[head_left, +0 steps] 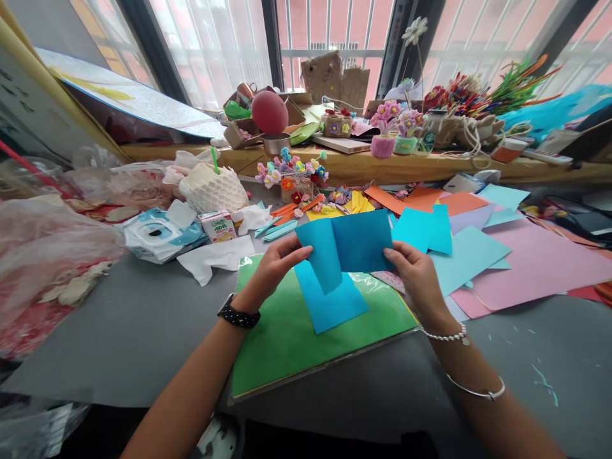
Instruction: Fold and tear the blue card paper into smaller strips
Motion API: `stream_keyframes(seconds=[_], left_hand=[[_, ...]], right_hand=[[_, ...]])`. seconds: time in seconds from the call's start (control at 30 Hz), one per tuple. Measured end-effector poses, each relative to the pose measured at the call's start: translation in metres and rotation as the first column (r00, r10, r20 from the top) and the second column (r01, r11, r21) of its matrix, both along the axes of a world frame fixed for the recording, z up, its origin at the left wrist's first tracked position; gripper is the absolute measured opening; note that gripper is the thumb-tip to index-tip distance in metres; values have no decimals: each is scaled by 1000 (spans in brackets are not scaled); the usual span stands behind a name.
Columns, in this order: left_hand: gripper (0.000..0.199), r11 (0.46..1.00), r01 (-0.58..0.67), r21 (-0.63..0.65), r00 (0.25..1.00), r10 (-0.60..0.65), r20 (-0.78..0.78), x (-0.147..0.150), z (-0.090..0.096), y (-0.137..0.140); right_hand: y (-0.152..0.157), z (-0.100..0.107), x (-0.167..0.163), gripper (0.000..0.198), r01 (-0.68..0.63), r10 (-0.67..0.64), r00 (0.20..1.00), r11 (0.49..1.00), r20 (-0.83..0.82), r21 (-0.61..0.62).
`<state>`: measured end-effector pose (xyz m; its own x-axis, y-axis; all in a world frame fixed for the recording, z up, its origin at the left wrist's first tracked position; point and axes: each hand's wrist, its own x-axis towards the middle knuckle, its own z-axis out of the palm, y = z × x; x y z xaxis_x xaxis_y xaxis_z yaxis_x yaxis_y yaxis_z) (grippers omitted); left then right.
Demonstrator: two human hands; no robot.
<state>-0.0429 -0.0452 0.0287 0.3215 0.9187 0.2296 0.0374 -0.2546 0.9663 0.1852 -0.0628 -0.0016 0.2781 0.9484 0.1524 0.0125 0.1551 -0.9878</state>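
Between my two hands I hold up a sheet of blue paper (pixel 362 242) with a crease down its middle, so its halves stand at an angle. My left hand (pixel 280 264) pinches its left edge, thumb in front. At the right edge, my right hand (pixel 415 275) grips it between thumb and fingers. Below lies another blue paper piece (pixel 329 306), partly hidden by the held sheet. It rests on a pack of green paper (pixel 277 357) in a clear sleeve on the grey table (pixel 157 331).
Light blue sheets (pixel 471 255), a large pink sheet (pixel 540 268) and orange paper (pixel 421 199) spread to the right. At left are a wet wipes pack (pixel 162 236), a small carton (pixel 218 226) and a white coconut (pixel 213 188). Crafted flowers (pixel 291 172) stand behind.
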Motion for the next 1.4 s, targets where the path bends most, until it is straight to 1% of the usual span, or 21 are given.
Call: stream_keyframes(seconds=[0.03, 0.1, 0.17, 0.27, 0.33, 0.37, 0.43, 0.5, 0.53, 0.63, 0.73, 0.83, 0.87, 0.93, 1.07, 1.13, 1.17, 1.23, 1.27, 1.33, 1.4], left_hand=[[18, 997, -72, 42, 996, 74, -54, -3, 3, -1], [20, 964, -228, 135, 953, 249, -172, -9, 8, -2], [22, 922, -327, 207, 890, 374, -260, -14, 10, -3], [24, 891, -367, 267, 847, 438, -300, -18, 8, -5], [25, 869, -370, 328, 826, 469, -312, -19, 6, -7], [25, 853, -367, 370, 810, 489, -324, -18, 5, -8], [22, 815, -351, 462, 775, 530, -345, -17, 5, -12], [18, 768, -337, 545, 748, 570, -341, -14, 7, -16], [16, 743, -332, 581, 741, 587, -327, -13, 8, -18], [14, 686, -306, 660, 737, 609, -292, -8, 12, -25], [13, 644, -275, 714, 731, 622, -279, -6, 15, -30], [12, 614, -251, 748, 717, 637, -283, -8, 18, -31], [12, 616, -246, 749, 706, 643, -297, -9, 20, -30], [16, 642, -235, 730, 675, 648, -353, -11, 26, -27], [35, 709, -184, 681, 584, 636, -505, -7, 48, -19], [37, 739, -139, 659, 542, 614, -574, 1, 60, -14], [37, 751, -115, 650, 540, 597, -593, 6, 66, -10], [29, 795, -57, 604, 540, 533, -652, 17, 77, -1], [25, 803, -24, 595, 537, 513, -670, 23, 81, 4], [16, 802, 3, 597, 524, 508, -684, 31, 89, 13], [16, 796, 10, 605, 542, 504, -672, 36, 95, 20]], right_hand=[[0, 0, 8, 27, 40, -41, 999, 999, -34, -19], [-3, 1, 21, 22, 70, -72, 996, 997, -59, -41], [-7, 4, 31, 17, 36, -39, 998, 997, -41, -69], [-13, 7, 38, 17, -87, 94, 994, 990, 62, -110], [-13, 10, 39, 23, -128, 143, 979, 986, 146, -110], [-12, 11, 38, 28, -118, 133, 973, 989, 191, -87], [-8, 17, 34, 43, -53, 47, 952, 999, 303, 11], [-4, 25, 29, 54, 3, -73, 892, 988, 446, 157], [-1, 30, 25, 55, 2, -122, 844, 975, 522, 224], [6, 47, 12, 42, -103, -203, 674, 927, 711, 361], [14, 60, -1, 25, -174, -233, 526, 912, 818, 372], [22, 69, -10, 17, -179, -251, 450, 915, 857, 362], [24, 71, -13, 16, -177, -258, 435, 915, 863, 363], [28, 75, -16, 15, -171, -274, 411, 914, 870, 369], [30, 81, -24, 16, -196, -282, 361, 909, 889, 368], [28, 84, -29, 17, -204, -302, 333, 902, 893, 381], [27, 85, -33, 17, -201, -320, 318, 897, 892, 393], [24, 88, -39, 18, -188, -360, 289, 887, 887, 421], [22, 89, -41, 18, -183, -373, 281, 884, 884, 431], [18, 92, -43, 18, -198, -360, 297, 883, 884, 426], [12, 97, -41, 19, -263, -262, 382, 889, 887, 375]])
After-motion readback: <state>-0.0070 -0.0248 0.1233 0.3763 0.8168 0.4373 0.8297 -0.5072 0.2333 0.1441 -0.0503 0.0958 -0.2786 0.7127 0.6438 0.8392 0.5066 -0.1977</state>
